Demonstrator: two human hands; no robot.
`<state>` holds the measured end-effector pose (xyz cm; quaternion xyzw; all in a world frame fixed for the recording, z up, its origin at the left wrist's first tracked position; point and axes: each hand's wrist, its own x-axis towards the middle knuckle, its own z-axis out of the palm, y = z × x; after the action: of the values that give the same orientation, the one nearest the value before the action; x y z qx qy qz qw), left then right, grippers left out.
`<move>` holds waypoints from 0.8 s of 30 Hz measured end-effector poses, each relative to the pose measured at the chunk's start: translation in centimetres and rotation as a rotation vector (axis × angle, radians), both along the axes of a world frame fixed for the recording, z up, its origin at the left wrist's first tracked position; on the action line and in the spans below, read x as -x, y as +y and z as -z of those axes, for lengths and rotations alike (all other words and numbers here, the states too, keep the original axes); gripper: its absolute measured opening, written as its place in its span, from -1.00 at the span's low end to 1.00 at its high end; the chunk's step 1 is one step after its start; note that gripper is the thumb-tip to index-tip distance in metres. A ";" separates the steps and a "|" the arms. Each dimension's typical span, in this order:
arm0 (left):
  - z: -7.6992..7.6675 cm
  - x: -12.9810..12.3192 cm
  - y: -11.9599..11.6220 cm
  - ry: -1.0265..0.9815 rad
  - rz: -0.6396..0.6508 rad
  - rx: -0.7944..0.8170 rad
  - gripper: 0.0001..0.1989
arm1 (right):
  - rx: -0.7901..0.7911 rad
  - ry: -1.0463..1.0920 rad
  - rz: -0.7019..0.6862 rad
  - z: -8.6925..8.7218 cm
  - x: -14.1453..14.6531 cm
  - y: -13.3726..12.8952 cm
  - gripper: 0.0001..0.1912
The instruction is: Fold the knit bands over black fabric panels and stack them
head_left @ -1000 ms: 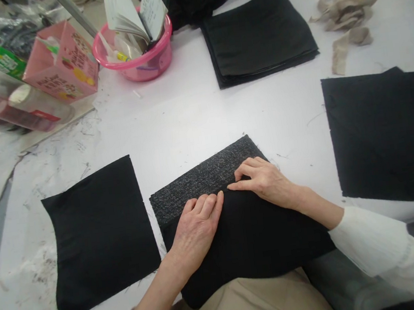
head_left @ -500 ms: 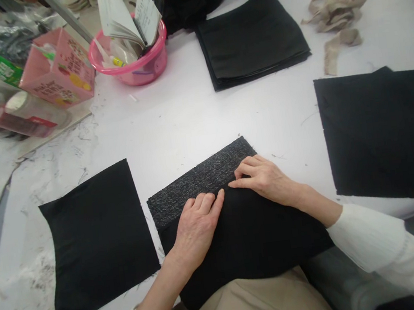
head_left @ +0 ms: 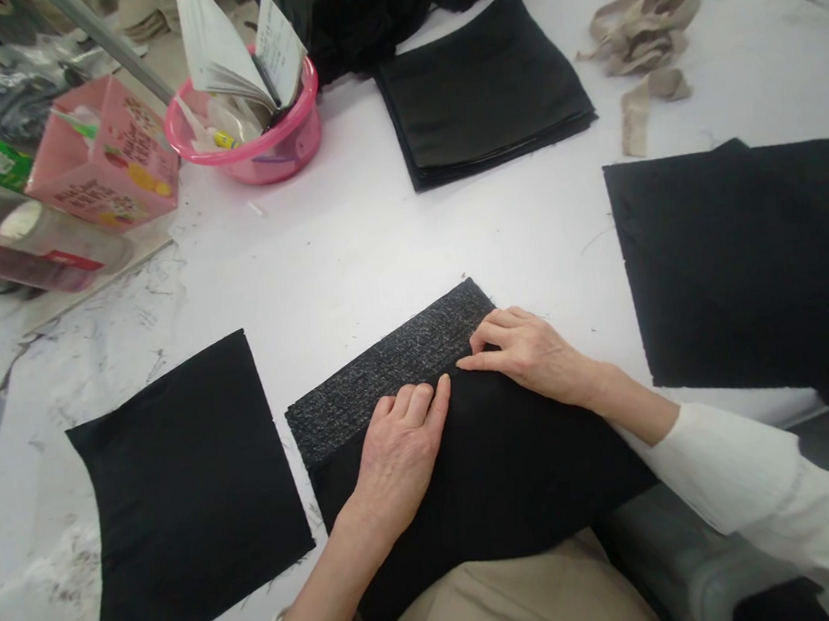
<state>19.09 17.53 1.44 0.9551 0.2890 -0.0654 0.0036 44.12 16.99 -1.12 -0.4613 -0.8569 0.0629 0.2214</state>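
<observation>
In front of me on the table lies a black fabric panel [head_left: 510, 470] with a speckled dark-grey strip [head_left: 390, 356] along its far side. My left hand [head_left: 403, 448] rests on the panel with its fingers bent and close together, pressing the cloth at the strip's near edge. Just right of it, my right hand [head_left: 525, 352] pinches the cloth along the same edge, thumb and forefinger near its fold. The two hands' tips are a short gap apart. The panel's near side hangs over my lap.
Another black panel [head_left: 192, 499] lies at left, and more black cloth [head_left: 742, 270] at right. Toward the back are a stack of black pieces [head_left: 485, 90], a beige cloth strip [head_left: 642, 36], a pink basin [head_left: 252, 159] holding a notebook [head_left: 220, 47], and a pink box [head_left: 105, 157].
The whole view has shifted slightly, so the things on the table appear a little further left. My hands keep nearly the same place on the panel.
</observation>
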 end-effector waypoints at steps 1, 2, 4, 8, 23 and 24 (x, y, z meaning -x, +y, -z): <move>0.0 -0.1 0.0 -0.009 0.003 0.003 -0.48 | 0.001 -0.005 0.000 0.0 -0.1 0.0 -0.76; 0.1 -0.3 0.0 -0.014 0.008 0.006 -0.48 | 0.003 -0.009 0.000 0.0 -0.3 0.0 -0.77; 0.0 -0.6 0.0 -0.011 0.015 0.011 -0.48 | 0.007 -0.018 0.001 -0.1 -0.5 0.0 -0.77; -0.1 -1.2 0.3 0.002 0.019 0.007 -0.48 | -0.005 -0.031 0.008 -0.3 -0.8 0.0 -0.77; 0.1 -2.7 0.7 -0.060 0.030 0.057 -0.47 | 0.000 -0.075 0.032 -0.9 -2.6 -0.3 -0.77; 0.1 -2.9 0.7 -0.062 0.029 0.058 -0.47 | 0.005 -0.078 0.029 -0.9 -2.7 -0.3 -0.77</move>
<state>21.95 18.28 1.32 0.9603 0.2727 -0.0444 0.0394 46.80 16.72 -0.21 -0.4765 -0.8578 0.0436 0.1875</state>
